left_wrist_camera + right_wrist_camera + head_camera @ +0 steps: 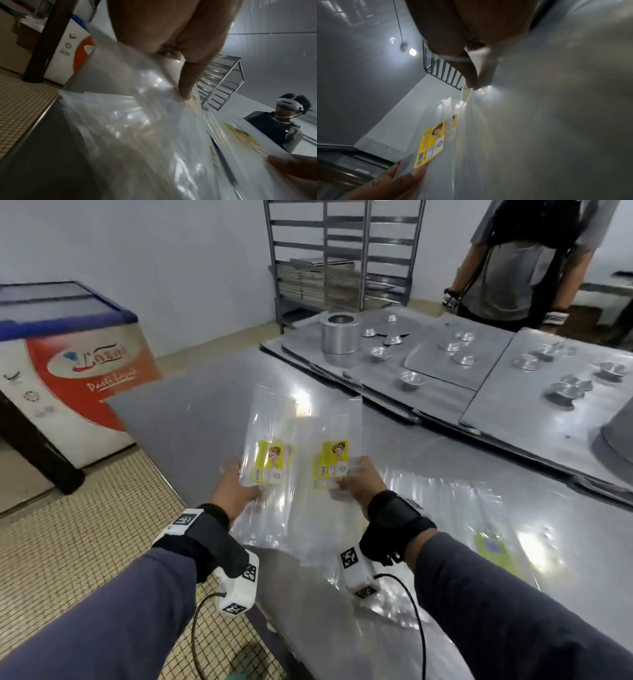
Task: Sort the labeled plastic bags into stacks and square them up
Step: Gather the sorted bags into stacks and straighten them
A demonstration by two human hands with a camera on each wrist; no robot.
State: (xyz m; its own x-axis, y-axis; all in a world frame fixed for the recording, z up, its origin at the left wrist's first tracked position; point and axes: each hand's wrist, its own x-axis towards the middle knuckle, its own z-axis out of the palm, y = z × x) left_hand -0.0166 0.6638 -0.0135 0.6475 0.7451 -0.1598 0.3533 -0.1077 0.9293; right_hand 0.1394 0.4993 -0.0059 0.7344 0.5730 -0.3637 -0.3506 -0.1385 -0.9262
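Note:
Two clear plastic bags with yellow labels are lifted side by side above the steel table [191,412]. My left hand [236,486] pinches the left bag [270,436] near its label, thumb on top. My right hand [356,479] pinches the right bag [334,440] at its labelled end. In the left wrist view the left hand [187,93] presses its fingertip on the left bag [137,108]. The right wrist view shows the right hand [471,81] holding the right bag [471,135], with the left bag's label [430,143] beside it. More bags [462,529] lie spread on the table at the right.
Metal trays [428,371] with small tins and a metal cylinder [340,332] fill the table's far side. Another person [520,258] stands behind them. A chest freezer [65,364] stands left on the tiled floor, and a tray rack [342,254] is at the back.

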